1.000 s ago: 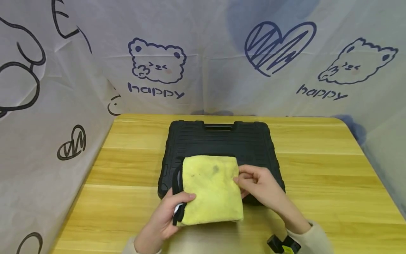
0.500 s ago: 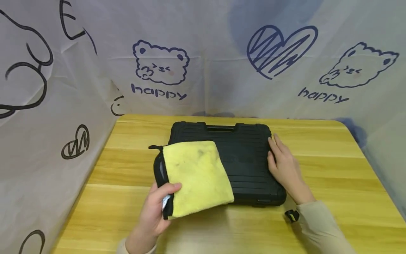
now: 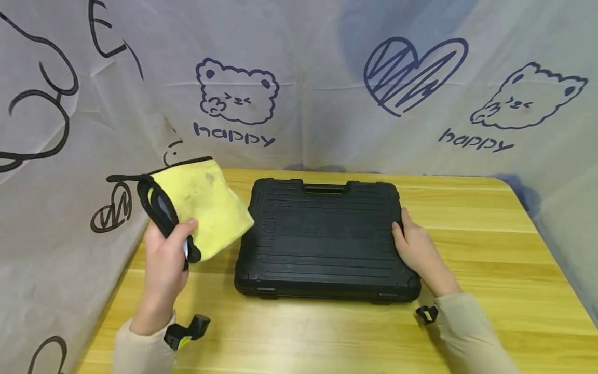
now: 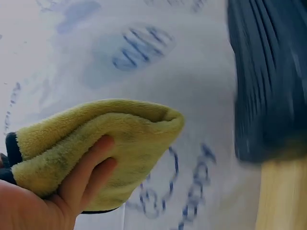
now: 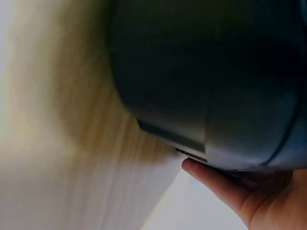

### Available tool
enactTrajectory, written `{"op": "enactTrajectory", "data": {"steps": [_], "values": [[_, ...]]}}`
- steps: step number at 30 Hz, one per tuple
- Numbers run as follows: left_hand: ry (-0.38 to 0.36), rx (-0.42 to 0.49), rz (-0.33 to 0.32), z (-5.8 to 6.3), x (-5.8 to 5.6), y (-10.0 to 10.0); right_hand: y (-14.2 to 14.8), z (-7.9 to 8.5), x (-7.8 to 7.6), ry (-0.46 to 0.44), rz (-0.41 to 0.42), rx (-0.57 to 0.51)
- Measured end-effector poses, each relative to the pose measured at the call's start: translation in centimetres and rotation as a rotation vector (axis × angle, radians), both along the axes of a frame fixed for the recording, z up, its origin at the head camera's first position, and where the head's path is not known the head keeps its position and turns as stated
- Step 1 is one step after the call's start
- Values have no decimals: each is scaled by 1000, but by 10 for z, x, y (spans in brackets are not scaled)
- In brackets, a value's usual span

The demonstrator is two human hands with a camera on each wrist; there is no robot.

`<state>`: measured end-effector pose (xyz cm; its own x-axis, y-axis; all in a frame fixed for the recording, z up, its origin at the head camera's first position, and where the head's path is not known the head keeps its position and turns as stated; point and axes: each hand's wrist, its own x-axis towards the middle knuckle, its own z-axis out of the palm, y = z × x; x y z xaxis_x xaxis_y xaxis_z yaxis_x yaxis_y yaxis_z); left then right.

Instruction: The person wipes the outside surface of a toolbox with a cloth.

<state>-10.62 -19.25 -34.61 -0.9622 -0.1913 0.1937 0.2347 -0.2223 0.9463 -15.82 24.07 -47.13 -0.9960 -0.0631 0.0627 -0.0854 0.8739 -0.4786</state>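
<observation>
My left hand (image 3: 163, 259) grips a folded yellow cloth (image 3: 203, 200) with black edging and holds it up at the left of the table. The thumb presses on its front; in the left wrist view, fingers (image 4: 86, 175) lie along the other side of the cloth (image 4: 139, 143). A closed black plastic case (image 3: 324, 234) with a ribbed lid and a handle at its far edge lies flat on the table. My right hand (image 3: 418, 249) holds the case's right side, thumb at the top edge and fingers down the side. The right wrist view shows that hand (image 5: 259, 196) against the case (image 5: 201, 81).
The wooden table (image 3: 303, 337) extends around the case. A white fabric sheet (image 3: 322, 124) with drawn bears and hearts hangs behind and at the left of the table. Small black camera mounts (image 3: 187, 332) sit on both wrists.
The right hand has let go of the cloth and moved to the case's right side. The left hand has carried the cloth left and up, uncovering the lid.
</observation>
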Motion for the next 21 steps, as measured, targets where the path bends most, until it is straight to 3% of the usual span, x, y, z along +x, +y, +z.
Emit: {"op": "enactTrajectory", "data": {"steps": [6, 8, 14, 18, 21], "values": [[-37, -600, 156, -15, -40, -25, 1, -4, -1, 19, -5, -1], [-46, -735, 182, -23, -53, -30, 0, -5, -1, 23, -5, -10], [-50, -894, 162, -51, -92, -28, 0, -6, 0, 33, -8, -26], [-43, -953, 86, -66, -115, -15, 1, -6, 0, 36, -18, -30], [-65, -956, -14, -75, -130, -3, 1, -6, 0, 43, -23, -34]]}}
